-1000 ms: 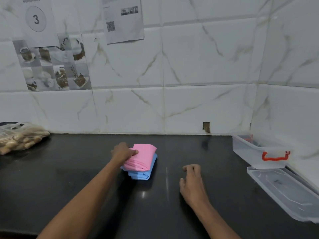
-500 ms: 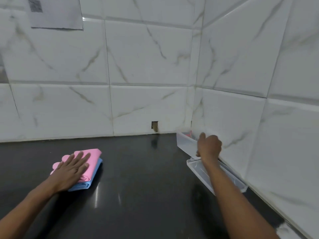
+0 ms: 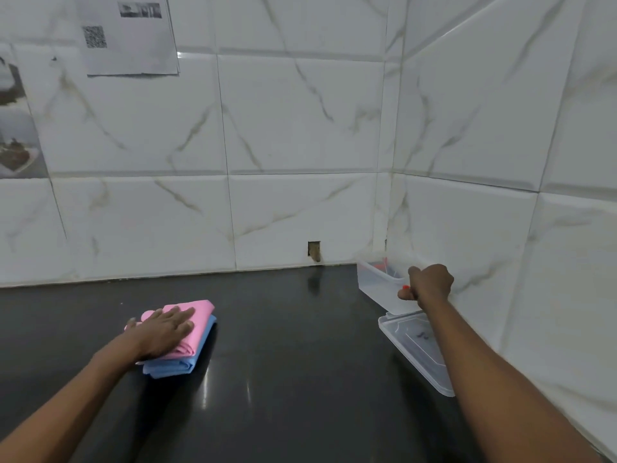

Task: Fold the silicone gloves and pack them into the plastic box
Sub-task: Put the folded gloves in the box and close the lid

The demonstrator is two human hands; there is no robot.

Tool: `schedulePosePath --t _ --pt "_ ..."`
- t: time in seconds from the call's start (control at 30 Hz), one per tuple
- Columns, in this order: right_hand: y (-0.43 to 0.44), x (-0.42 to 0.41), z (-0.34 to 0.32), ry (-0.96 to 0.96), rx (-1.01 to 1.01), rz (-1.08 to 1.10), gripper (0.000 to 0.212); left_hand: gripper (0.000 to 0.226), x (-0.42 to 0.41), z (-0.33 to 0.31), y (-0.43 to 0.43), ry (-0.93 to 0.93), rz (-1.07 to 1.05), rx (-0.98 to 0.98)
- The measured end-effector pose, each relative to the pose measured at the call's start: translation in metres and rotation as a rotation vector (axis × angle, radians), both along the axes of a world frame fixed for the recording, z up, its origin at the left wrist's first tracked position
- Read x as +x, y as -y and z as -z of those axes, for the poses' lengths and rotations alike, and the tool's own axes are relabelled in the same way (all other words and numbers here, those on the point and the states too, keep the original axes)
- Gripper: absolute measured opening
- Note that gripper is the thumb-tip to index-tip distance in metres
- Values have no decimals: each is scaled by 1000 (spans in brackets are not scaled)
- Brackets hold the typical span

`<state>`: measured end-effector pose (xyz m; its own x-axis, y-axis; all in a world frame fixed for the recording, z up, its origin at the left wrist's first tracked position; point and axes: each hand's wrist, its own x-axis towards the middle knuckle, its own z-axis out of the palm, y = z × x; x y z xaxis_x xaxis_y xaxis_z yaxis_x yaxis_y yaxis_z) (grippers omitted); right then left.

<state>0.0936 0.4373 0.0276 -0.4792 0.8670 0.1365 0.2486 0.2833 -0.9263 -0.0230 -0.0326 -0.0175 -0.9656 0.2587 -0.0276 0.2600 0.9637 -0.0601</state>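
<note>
Right hand (image 3: pixel 429 284) clutches the plastic box (image 3: pixel 375 286); slide it low toward the gloves (image 3: pixel 202 317) left of it, under the flat left hand (image 3: pixel 163 332).

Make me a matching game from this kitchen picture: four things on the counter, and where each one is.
Things: 1 pink glove; 2 blue glove; 3 plastic box; 4 lid.
Places: A flat on the counter beside the box; B under the left hand; C bottom of the stack; D gripped by the right hand.
Pairs: 1-B; 2-C; 3-D; 4-A.
</note>
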Motion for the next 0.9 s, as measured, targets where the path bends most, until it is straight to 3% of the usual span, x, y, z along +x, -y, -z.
schedulePosePath --t 0.07,0.13,0.2,0.3,0.37,0.43,0.57,0.8,0.9 --pt "-2 2 -1 -37 21 -16 31 48 6 -18 -24 -69 -120 -77" --pt "2 6 -6 -22 55 -72 28 35 13 -37 -58 -260 -33 -5" --pt "8 9 -12 -26 51 -170 22 29 25 -50 -96 -226 95 373" --pt "20 13 -18 -4 37 -386 20 40 39 -65 -143 140 141 1034" --pt "31 16 -21 25 40 -548 18 44 43 -72 -161 331 95 1274" --pt "42 19 -21 19 29 -659 17 41 45 -75 -167 370 47 1283" --pt "58 26 -15 12 17 -726 18 9 45 -67 -156 174 48 1050" --pt "100 34 11 30 14 -763 17 3 78 -45 -104 -156 -39 1035" --pt "118 38 22 42 56 -759 19 7 96 -26 -90 -207 -56 1096"
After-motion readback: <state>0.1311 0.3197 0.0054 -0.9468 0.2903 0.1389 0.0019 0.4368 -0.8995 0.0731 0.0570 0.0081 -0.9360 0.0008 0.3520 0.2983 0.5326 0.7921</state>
